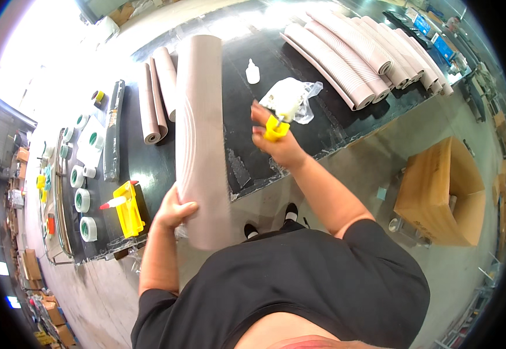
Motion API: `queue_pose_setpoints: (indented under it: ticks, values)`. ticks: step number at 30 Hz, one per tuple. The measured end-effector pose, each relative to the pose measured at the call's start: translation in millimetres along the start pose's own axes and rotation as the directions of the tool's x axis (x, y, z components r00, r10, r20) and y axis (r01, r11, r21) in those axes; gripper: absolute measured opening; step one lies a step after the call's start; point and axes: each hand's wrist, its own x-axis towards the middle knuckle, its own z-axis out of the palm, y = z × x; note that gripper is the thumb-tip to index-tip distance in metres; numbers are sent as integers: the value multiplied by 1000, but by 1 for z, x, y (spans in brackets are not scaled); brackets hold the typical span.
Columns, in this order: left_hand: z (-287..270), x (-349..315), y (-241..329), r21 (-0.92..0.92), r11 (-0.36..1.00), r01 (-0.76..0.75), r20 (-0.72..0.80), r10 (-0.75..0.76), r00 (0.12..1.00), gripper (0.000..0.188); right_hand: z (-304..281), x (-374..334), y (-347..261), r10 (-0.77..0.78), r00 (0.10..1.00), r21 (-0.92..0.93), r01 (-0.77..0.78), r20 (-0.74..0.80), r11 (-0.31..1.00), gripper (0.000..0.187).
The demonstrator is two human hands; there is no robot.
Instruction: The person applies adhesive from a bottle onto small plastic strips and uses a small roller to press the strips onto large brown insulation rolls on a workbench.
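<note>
My left hand grips the near end of a long beige roll that lies lengthwise across the black worktable and juts past its near edge. My right hand is raised over the table, closed on the yellow handle of a small paint roller whose pale head points away from me. Just beyond it lies a crumpled clear plastic bag.
Two smaller beige rolls lie left of the big one, and several more are stacked at the far right. A white glue bottle, a yellow caulking gun, tape rolls and an open cardboard box are around.
</note>
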Motion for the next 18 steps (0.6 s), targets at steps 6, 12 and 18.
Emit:
queue_pose_setpoints:
  ticks: [6, 12, 18]
  values:
    - [-50, -89, 30, 0, 951, 309, 193, -303, 933, 99, 14, 60, 5, -99, 987, -197, 123, 126, 973, 48]
    - [-52, -148, -38, -70, 861, 503, 219, -479, 850, 84, 19, 20, 48, 470, 868, -215, -434, 162, 875, 36]
    - [-42, -214, -103, -538, 811, -230, -579, -157, 800, 85, 11, 14, 57, 346, 929, -419, -262, 135, 869, 35]
